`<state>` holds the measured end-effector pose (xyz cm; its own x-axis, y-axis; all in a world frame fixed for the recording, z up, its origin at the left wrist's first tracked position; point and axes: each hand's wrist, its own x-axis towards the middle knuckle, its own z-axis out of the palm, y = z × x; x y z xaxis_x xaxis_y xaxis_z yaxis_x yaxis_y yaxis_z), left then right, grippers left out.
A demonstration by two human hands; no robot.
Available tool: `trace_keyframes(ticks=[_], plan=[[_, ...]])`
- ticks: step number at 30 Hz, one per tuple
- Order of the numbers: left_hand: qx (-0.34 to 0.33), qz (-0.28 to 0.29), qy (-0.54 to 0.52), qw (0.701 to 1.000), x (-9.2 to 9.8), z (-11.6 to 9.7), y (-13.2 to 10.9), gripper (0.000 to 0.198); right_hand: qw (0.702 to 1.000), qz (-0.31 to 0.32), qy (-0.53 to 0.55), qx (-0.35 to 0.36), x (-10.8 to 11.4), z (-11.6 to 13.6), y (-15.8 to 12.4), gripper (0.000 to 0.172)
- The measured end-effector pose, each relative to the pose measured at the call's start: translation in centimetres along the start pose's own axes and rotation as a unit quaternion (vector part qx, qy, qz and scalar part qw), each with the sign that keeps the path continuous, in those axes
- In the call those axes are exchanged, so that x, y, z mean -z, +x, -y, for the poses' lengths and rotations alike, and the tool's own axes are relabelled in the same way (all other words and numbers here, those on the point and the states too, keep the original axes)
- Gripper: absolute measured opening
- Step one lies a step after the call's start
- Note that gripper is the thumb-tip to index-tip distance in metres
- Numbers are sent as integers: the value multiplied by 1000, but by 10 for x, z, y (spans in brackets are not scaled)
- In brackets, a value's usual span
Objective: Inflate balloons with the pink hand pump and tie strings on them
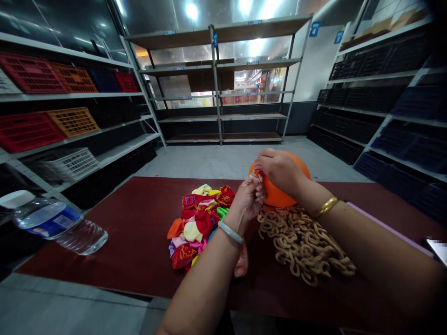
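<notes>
Above the dark red table [132, 242] I hold an inflated orange balloon [275, 195]. My right hand [279, 170] is wrapped over its top, fingers curled at the neck. My left hand [248, 197] is closed in a pinch on the balloon's neck, right beside the right fingers. Under my left wrist lies a pile of flat, uninflated balloons [197, 218] in red, yellow, pink and green. To its right lies a heap of tan hook-shaped clips [303, 242]. A pale bangle is on my left wrist, a gold one on my right.
A plastic water bottle [57, 223] lies on its side at the table's left edge. Metal shelving with red, orange and white crates [70, 121] lines the left wall; dark crates fill the shelves [384, 102] on the right. A phone's corner [438, 249] shows at far right.
</notes>
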<state>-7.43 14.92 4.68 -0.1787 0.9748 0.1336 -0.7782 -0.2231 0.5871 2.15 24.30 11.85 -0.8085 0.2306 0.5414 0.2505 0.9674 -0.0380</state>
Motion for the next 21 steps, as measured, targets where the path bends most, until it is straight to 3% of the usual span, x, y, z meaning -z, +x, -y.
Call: trace_keyframes(ticks=[6,8,11,14,15,17,19,21], plan=[[-31,-2,73,997,-1,3,0,28,991,-88,97,-42,5,7,24,23],[-32,5,85,996,-4,4,-1,27,989,-76,119,-54,10,10,39,22],[-43,-1,70,997,-7,1,-3,26,990,-34,135,-18,23,19,50,38],[-59,-31,49,997,-9,-7,-4,28,988,-65,138,22,34,33,30,26],[-63,-46,42,996,-9,-10,-4,28,988,-78,134,6,35,36,16,30],[-67,-70,27,995,-9,-15,-5,28,982,-60,144,-102,28,36,-13,46],[-59,-73,11,995,-11,-17,-5,26,954,31,225,-195,10,30,-35,49],[-41,-52,-8,998,-13,-17,-6,23,895,69,372,-236,-14,23,-43,31]])
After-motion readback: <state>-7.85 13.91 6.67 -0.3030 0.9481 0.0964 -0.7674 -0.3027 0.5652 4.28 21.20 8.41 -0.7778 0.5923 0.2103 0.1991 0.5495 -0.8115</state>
